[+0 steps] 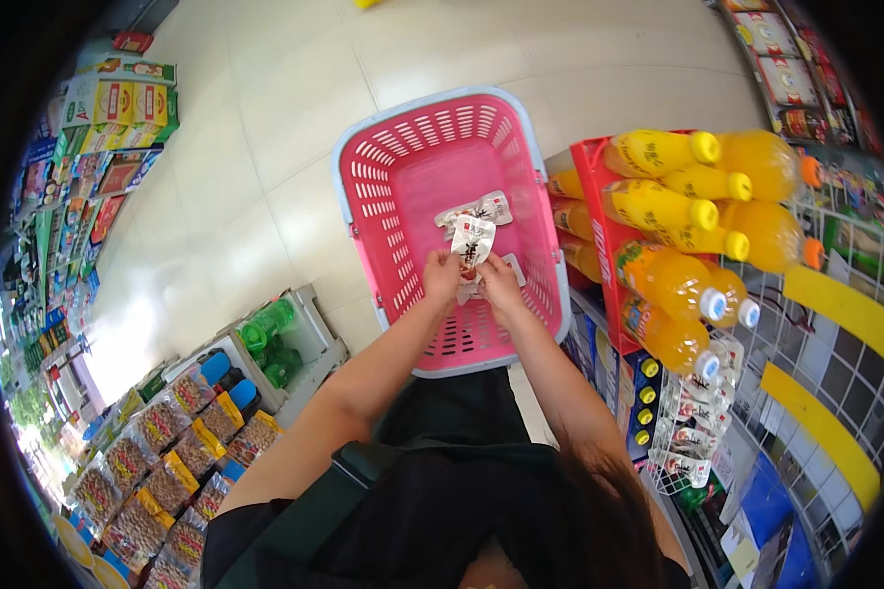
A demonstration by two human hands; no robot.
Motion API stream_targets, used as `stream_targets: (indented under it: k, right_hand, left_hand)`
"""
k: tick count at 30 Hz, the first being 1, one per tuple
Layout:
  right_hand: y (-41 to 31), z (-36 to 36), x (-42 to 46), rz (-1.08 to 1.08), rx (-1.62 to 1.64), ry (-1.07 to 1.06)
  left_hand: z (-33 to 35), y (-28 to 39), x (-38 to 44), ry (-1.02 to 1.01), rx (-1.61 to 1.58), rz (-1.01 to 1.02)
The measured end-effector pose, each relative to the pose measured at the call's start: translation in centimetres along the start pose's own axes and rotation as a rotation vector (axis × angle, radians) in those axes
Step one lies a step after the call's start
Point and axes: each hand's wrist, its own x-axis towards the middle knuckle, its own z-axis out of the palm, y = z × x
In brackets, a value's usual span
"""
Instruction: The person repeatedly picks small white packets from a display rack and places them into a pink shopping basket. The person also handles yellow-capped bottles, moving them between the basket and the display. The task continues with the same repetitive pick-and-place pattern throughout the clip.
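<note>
Both hands are over a pink plastic shopping basket (442, 173) with a grey-blue rim. Between them is a white vacuum-sealed snack packet (474, 237) bearing dark writing. My left hand (442, 274) pinches its lower left edge; the fingers of my right hand (499, 280) grip its lower right side. Under and behind this packet, similar white packets (492, 208) lie in the basket, and part of another (515, 269) shows beside my right hand. The held packet hides some of them.
At right, orange drink bottles (663, 276) fill a red crate (602, 243), with a wire rack (659, 471) of white packets below. Bagged nuts (140, 530) are stacked at lower left, near a grey crate (311, 331) of green bottles. Stocked shelves (81, 191) line the far left.
</note>
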Motion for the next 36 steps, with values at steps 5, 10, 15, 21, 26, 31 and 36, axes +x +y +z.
stream_targets:
  k: [5, 10, 15, 21, 26, 31, 36]
  right_hand:
    - [-6.0, -1.7, -8.4, -0.093, 0.176, -0.128]
    - [-9.0, -3.6, -18.5, -0.375, 0.209, -0.122]
    - [-8.3, -9.1, -27.1, -0.647, 0.206, 0.046]
    - [-5.0, -16.5, -34.3, -0.803, 0.357, 0.336]
    - [-3.5, -21.2, -37.5, -0.794, 0.319, 0.631]
    - [-1.9, -24.6, -36.3, -0.86, 0.387, 0.708]
    - [-0.8, -26.5, -33.8, -0.842, 0.451, 0.597]
  left_hand:
    - [-1.6, 9.4, -8.5, -0.325, -0.049, 0.053]
    - [-0.2, 12.7, -17.7, -0.44, 0.017, 0.292]
    - [3.5, 11.5, -25.7, -0.656, 0.089, 0.444]
    - [11.0, 8.3, -33.1, -0.94, 0.204, 0.567]
    - [18.0, 5.0, -35.7, -1.132, 0.253, 0.605]
    - [22.9, 2.0, -35.7, -1.22, 0.311, 0.639]
    - [24.2, 0.5, -33.9, -1.15, 0.477, 0.758]
